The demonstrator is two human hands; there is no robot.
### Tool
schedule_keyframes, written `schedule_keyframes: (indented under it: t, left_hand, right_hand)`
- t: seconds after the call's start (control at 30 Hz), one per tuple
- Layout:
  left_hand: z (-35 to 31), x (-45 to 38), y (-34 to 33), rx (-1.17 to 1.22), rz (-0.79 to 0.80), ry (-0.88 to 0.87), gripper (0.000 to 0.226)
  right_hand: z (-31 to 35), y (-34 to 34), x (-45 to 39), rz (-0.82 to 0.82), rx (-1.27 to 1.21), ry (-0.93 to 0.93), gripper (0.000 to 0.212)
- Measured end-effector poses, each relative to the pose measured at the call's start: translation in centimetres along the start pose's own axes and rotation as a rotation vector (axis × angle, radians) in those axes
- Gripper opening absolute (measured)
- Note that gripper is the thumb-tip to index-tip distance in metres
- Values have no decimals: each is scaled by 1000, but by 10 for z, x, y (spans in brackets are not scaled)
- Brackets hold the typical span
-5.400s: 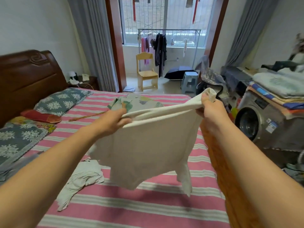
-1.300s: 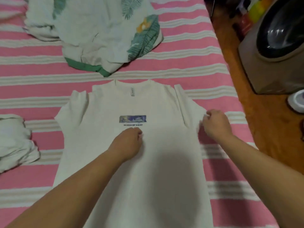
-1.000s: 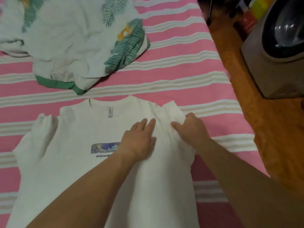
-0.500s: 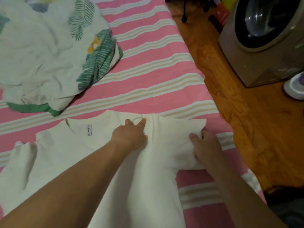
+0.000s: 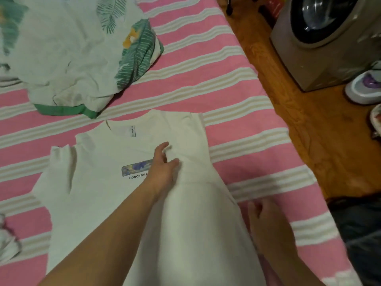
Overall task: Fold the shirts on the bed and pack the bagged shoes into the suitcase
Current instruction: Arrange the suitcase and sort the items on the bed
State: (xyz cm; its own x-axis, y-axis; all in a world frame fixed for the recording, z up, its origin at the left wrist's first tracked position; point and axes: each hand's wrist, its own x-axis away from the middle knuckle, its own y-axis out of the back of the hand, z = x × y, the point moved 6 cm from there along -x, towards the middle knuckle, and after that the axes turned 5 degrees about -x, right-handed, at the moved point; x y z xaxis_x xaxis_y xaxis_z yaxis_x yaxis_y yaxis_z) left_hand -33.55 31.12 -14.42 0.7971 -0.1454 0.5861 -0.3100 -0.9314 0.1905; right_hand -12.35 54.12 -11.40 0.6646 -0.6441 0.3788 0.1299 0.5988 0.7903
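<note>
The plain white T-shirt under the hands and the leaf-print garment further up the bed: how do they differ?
The plain white T-shirt with a small chest print lies spread flat, its right sleeve folded in; the white leaf-print garment with green hem lies crumpled in a heap. The left hand presses the T-shirt; nothing touches the leaf-print garment. Both lie on the pink striped bedsheet.

Looks like a bedroom in someone's home, doubling as the laundry spot. There's a bed [image 5: 237, 124] with a pink striped sheet and shirts spread on it, a wooden floor [image 5: 321, 145] right beside it, a front-loading washing machine [image 5: 321, 38] parked close to the bed, and sneakers [image 5: 365, 87] lying next to the machine.
</note>
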Motion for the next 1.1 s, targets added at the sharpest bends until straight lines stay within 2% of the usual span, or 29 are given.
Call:
schedule_keyframes:
  t: [0.1,0.2,0.3,0.4,0.5,0.53,0.63,0.7,0.8,0.9,1.1]
  left_hand:
    - [2,-6,-4,-305,68,-61,55]
    - [-7,-12,-3,-503,101,-161,32]
    - [-18,-15,-3,-579,94,-282,63]
    - [-44,18,4,-469,153,-340,72]
    - [-65,23,57,-403,65,-340,94]
    - [-68,23,77,-388,52,-338,91]
    - [-76,40,122,-362,5,-348,59]
    - [-67,38,140,-422,14,-342,52]
    - [-39,21,166,-631,39,-321,70]
    - [-22,2,178,-779,72,-344,93]
    - [-36,6,196,-679,38,-392,99]
  right_hand:
    - [-93,-13,76,134,77,-172,22]
    - [-123,-32,131,171,58,-109,23]
    - [-125,-39,158,208,50,-131,25]
    - [-109,-28,195,168,5,-101,20]
    - [-74,-26,241,194,91,60,16]
    - [-59,-31,256,215,83,116,17]
    - [-10,-65,291,232,84,356,30]
    - [8,-101,300,243,117,468,26]
    - [6,-158,301,313,126,456,22]
    - [6,-182,302,280,152,456,23]
    - [25,-174,327,229,130,562,22]
